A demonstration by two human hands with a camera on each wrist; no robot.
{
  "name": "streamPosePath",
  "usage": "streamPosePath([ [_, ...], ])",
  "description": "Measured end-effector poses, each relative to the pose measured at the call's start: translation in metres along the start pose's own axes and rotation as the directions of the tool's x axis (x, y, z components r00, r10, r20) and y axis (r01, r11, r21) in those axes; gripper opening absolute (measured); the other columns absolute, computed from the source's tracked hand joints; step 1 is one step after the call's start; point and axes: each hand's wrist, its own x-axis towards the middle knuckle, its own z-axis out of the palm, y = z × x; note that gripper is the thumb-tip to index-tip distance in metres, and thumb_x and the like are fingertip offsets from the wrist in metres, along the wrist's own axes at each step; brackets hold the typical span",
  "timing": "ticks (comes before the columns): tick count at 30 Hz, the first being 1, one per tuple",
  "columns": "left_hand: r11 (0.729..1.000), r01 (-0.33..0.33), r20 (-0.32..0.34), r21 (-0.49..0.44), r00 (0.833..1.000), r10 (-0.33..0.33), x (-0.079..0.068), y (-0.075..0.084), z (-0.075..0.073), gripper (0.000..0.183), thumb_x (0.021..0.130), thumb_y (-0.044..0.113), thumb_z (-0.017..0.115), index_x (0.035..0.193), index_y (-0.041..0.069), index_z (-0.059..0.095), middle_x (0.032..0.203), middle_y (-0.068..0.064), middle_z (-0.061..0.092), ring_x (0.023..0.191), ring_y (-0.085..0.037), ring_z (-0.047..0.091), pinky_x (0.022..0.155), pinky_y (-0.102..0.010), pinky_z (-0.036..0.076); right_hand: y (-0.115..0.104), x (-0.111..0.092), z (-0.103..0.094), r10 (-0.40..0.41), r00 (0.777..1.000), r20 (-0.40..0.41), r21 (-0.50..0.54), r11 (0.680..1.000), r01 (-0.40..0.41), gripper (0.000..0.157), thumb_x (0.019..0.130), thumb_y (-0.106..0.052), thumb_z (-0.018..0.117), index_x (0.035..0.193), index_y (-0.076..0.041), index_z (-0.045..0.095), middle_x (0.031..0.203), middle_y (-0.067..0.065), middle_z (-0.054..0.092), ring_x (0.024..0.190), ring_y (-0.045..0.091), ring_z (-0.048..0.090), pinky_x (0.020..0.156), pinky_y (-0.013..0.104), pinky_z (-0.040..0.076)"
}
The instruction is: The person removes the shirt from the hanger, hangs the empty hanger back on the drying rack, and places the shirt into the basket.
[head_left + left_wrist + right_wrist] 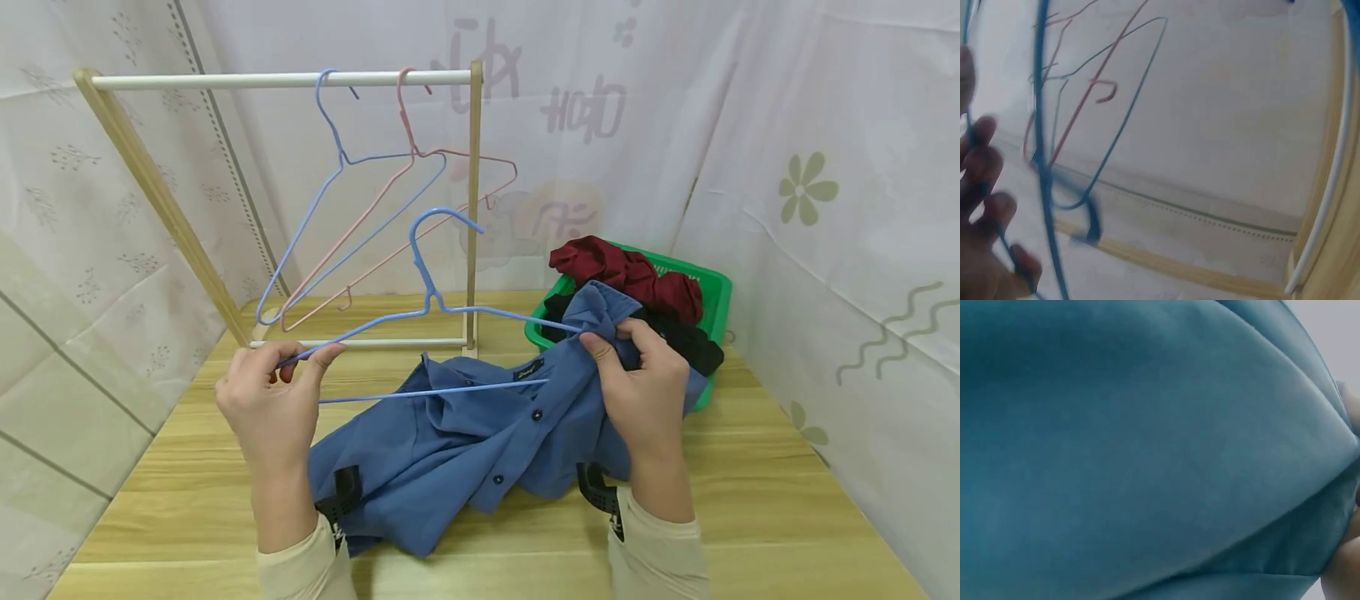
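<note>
In the head view a blue hanger (431,292) is held up above the table, its hook pointing up. My left hand (277,400) pinches the hanger's left end between thumb and fingers. A blue button shirt (480,433) spreads below, its lower part on the table. With my right hand (645,379) I grip the shirt by its collar (600,307), where the hanger's right arm passes into the cloth and its right end is hidden. The left wrist view shows fingers (985,165) along the hanger. Shirt cloth (1147,444) fills most of the right wrist view.
A wooden rack (476,183) stands at the back left, with a blue hanger (315,200) and a pink hanger (360,221) on its white bar (225,82). Behind my right hand, a green basket (716,292) holds dark red cloth (630,275) and black cloth (682,340).
</note>
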Motion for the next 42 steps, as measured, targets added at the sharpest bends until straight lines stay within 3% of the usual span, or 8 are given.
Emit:
streamPosePath([
  [4, 0.997, -0.051, 0.05, -0.052, 0.997, 0.053, 0.006, -0.003, -0.009, 0.018, 0.071, 0.013, 0.087, 0.078, 0.002, 0.074, 0.063, -0.009, 0.059, 0.07, -0.004, 0.043, 0.065, -0.017, 0.027, 0.004, 0.002, -0.005, 0.037, 0.999, -0.03, 0.01, 0.999, -0.037, 0.02, 0.083, -0.015, 0.078, 0.09, 0.001, 0.067, 0.08, 0.011, 0.066, 0.074, -0.003, 0.052, 0.067, 0.012, 0.039],
  [9, 0.998, -0.045, -0.111, -0.035, 0.993, 0.041, 0.012, 0.001, -0.018, 0.02, 0.07, 0.012, 0.088, 0.078, -0.002, 0.076, 0.061, -0.017, 0.064, 0.07, 0.009, 0.044, 0.065, -0.015, 0.029, 0.005, 0.002, -0.008, 0.096, 0.995, -0.037, 0.074, 0.993, -0.093, 0.018, 0.088, -0.013, 0.073, 0.092, 0.002, 0.065, 0.079, 0.004, 0.062, 0.068, 0.002, 0.05, 0.065, 0.013, 0.04],
  [19, 0.997, 0.053, -0.431, 0.048, 0.902, -0.027, 0.027, 0.002, -0.052, 0.036, 0.059, 0.021, 0.094, 0.061, -0.007, 0.071, 0.049, 0.004, 0.046, 0.061, 0.013, 0.035, 0.067, -0.012, 0.022, 0.006, 0.003, -0.01, 0.314, 0.948, -0.055, 0.169, 0.938, -0.301, 0.017, 0.092, -0.015, 0.068, 0.095, 0.001, 0.066, 0.077, -0.012, 0.057, 0.063, 0.006, 0.048, 0.057, 0.017, 0.038],
  [27, 0.99, 0.135, -0.493, -0.035, 0.859, -0.135, 0.03, 0.006, -0.06, 0.037, 0.059, 0.016, 0.095, 0.062, -0.011, 0.071, 0.054, 0.027, 0.045, 0.052, 0.01, 0.034, 0.059, -0.009, 0.026, 0.004, -0.009, 0.003, 0.317, 0.902, 0.292, 0.001, 0.944, -0.331, 0.021, 0.093, -0.03, 0.067, 0.099, -0.01, 0.066, 0.093, 0.002, 0.066, 0.085, 0.012, 0.059, 0.072, 0.026, 0.048],
  [30, 0.985, 0.169, -0.472, -0.016, 0.868, -0.157, 0.03, 0.007, -0.06, 0.036, 0.06, 0.018, 0.095, 0.064, -0.01, 0.073, 0.055, 0.029, 0.049, 0.051, 0.011, 0.036, 0.058, -0.009, 0.029, 0.006, -0.023, 0.014, 0.267, 0.796, 0.544, -0.137, 0.964, -0.23, 0.021, 0.095, -0.032, 0.065, 0.109, -0.017, 0.066, 0.107, 0.002, 0.067, 0.1, 0.018, 0.062, 0.082, 0.037, 0.051],
  [33, 0.979, 0.202, -0.46, 0.016, 0.871, -0.172, 0.029, 0.006, -0.062, 0.035, 0.062, 0.021, 0.094, 0.066, -0.008, 0.074, 0.057, 0.031, 0.051, 0.051, 0.013, 0.039, 0.059, -0.008, 0.032, 0.007, -0.036, 0.026, 0.238, 0.639, 0.732, -0.212, 0.97, -0.117, 0.02, 0.095, -0.026, 0.065, 0.113, -0.017, 0.067, 0.109, 0.0, 0.065, 0.1, 0.019, 0.061, 0.083, 0.04, 0.051],
  [39, 0.968, 0.25, -0.445, 0.03, 0.871, -0.211, 0.028, 0.005, -0.067, 0.037, 0.07, 0.026, 0.09, 0.071, -0.008, 0.075, 0.058, 0.03, 0.052, 0.052, 0.012, 0.04, 0.058, -0.008, 0.035, 0.008, -0.055, 0.044, 0.345, 0.351, 0.87, -0.346, 0.936, -0.063, 0.039, 0.096, -0.016, 0.059, 0.133, -0.003, 0.057, 0.133, 0.01, 0.056, 0.125, 0.028, 0.054, 0.102, 0.046, 0.046],
  [42, 0.964, 0.263, -0.428, 0.022, 0.874, -0.229, 0.029, 0.005, -0.069, 0.032, 0.075, 0.023, 0.086, 0.074, -0.008, 0.076, 0.06, 0.028, 0.054, 0.052, 0.011, 0.042, 0.058, -0.007, 0.036, 0.008, -0.061, 0.047, 0.363, 0.267, 0.893, -0.36, 0.931, -0.061, 0.045, 0.098, -0.014, 0.054, 0.14, 0.001, 0.05, 0.143, 0.015, 0.05, 0.135, 0.033, 0.046, 0.108, 0.049, 0.041],
])
